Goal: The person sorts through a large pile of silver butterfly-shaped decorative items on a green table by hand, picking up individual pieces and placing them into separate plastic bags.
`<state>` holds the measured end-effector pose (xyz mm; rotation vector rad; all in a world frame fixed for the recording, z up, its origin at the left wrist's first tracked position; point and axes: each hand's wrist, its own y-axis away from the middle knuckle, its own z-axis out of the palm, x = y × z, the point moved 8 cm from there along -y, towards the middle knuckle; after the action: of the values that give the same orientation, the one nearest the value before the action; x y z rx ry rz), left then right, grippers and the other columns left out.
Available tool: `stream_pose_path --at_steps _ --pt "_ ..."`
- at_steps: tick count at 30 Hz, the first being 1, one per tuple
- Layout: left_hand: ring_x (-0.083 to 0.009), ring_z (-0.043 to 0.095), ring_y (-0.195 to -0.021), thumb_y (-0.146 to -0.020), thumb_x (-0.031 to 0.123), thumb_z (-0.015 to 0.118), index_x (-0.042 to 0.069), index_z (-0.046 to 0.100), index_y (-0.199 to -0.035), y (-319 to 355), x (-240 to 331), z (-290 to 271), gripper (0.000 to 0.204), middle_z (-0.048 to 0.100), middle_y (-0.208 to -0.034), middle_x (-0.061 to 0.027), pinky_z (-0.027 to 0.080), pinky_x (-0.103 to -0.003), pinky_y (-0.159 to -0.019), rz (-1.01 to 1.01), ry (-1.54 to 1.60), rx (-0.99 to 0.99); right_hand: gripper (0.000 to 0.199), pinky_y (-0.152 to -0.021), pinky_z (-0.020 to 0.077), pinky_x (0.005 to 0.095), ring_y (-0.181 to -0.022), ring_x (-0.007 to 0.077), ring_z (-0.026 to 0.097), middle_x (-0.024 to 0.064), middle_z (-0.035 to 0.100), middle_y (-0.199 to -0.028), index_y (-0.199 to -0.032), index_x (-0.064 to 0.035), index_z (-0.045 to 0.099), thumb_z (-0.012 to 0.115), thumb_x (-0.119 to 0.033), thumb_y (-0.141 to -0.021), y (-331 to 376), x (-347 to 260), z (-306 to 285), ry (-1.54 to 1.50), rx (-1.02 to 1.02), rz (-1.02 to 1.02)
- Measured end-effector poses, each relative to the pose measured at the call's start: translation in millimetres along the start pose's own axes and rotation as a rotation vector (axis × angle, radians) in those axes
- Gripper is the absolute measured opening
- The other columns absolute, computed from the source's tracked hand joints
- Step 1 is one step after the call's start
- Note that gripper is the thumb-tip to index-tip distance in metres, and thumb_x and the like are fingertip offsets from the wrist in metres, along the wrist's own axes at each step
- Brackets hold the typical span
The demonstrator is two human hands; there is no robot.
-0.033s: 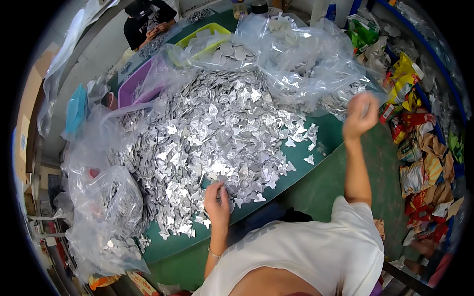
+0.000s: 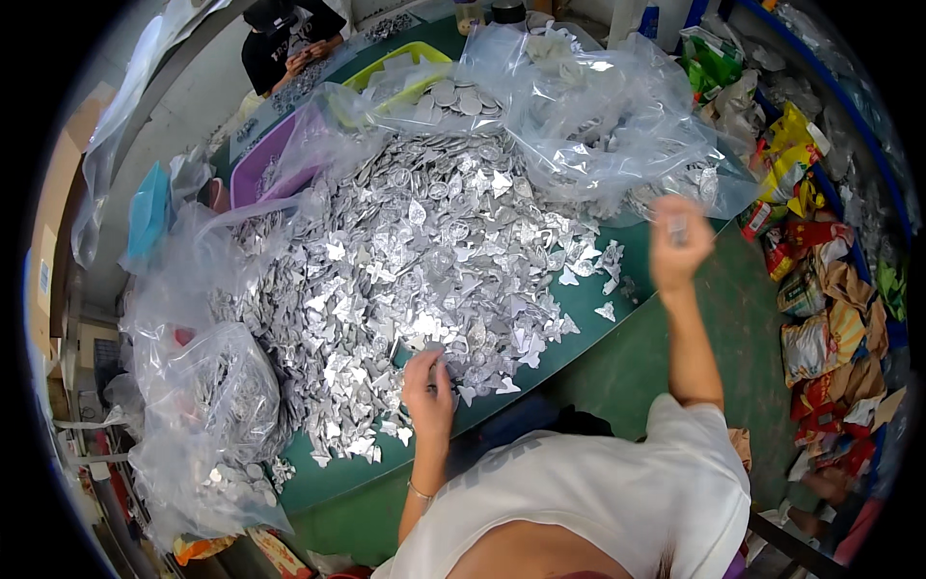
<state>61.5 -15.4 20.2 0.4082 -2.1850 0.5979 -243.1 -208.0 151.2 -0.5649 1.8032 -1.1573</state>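
A big heap of small silver foil-like pieces (image 2: 424, 251) covers the green table (image 2: 579, 323). My left hand (image 2: 427, 384) rests palm down on the near edge of the heap, fingers spread among the pieces. My right hand (image 2: 678, 241) is raised above the table's right corner. It is blurred, with the fingers pinched on a small silver piece (image 2: 678, 230). My white shirt (image 2: 598, 502) fills the lower middle of the view.
Clear plastic bags of silver pieces lie at the left (image 2: 207, 415) and at the back right (image 2: 617, 116). Behind the heap stand a purple tray (image 2: 260, 164) and a yellow-green tray (image 2: 395, 68). Another person (image 2: 285, 43) works at the far end. Colourful packets (image 2: 820, 289) litter the right side.
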Motion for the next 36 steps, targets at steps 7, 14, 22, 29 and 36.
stream_pose_path --at_steps 7,14,22,29,36 --pt "-0.0313 0.049 -0.103 -0.075 0.000 0.059 0.003 0.059 -0.098 -9.6 22.5 25.3 0.023 0.054 -0.109 -0.0132 0.034 -0.039 -0.091 0.152 -0.141 -0.054 0.017 -0.064 0.0451 0.0367 -0.074 0.0313 0.058 0.0136 0.059 -0.079 -0.085 -0.0006 0.064 0.067 -0.014 -0.074 107.0 61.5 113.7 0.126 -0.759 0.366" --pt "-0.0330 0.047 -0.107 -0.074 0.000 0.060 0.003 0.058 -0.098 -5.0 14.3 25.3 0.024 0.052 -0.111 -0.0147 0.033 -0.040 -0.092 0.113 -0.109 -0.049 0.012 -0.062 0.0455 0.0375 -0.072 0.0274 0.059 0.0131 0.060 -0.080 -0.079 0.0002 0.056 0.063 -0.009 -0.076 89.8 46.9 117.1 0.044 -0.634 0.347" --pt "-0.0299 0.053 -0.099 -0.076 -0.007 0.054 0.001 0.060 -0.095 -3.4 17.8 17.5 0.021 0.054 -0.106 -0.0151 0.041 -0.035 -0.086 0.126 -0.008 0.027 0.012 -0.040 0.0346 0.0203 -0.048 0.0067 0.046 0.0063 0.061 -0.078 -0.085 -0.0063 0.049 0.052 -0.018 -0.089 74.9 62.8 88.6 -0.818 -0.350 1.131" --pt "-0.0290 0.054 -0.097 -0.075 -0.012 0.050 -0.001 0.061 -0.089 10.4 21.6 -7.5 0.021 0.057 -0.097 -0.0142 0.041 -0.035 -0.086 0.143 0.088 0.181 0.013 -0.042 0.0365 0.0225 -0.053 0.0088 0.042 -0.0028 0.037 -0.057 -0.086 -0.0061 0.050 0.050 -0.018 -0.090 122.9 72.2 73.5 -1.464 -0.027 1.738" --pt "-0.0296 0.055 -0.094 -0.073 -0.014 0.048 -0.002 0.060 -0.085 36.4 7.2 -24.7 0.021 0.056 -0.093 -0.0137 0.042 -0.036 -0.085 0.116 0.070 0.210 0.015 -0.047 0.0393 0.0217 -0.045 0.0068 0.038 -0.0026 0.037 -0.056 -0.096 -0.0011 0.053 0.054 -0.014 -0.088 137.6 66.0 87.8 -1.529 -0.397 1.679"
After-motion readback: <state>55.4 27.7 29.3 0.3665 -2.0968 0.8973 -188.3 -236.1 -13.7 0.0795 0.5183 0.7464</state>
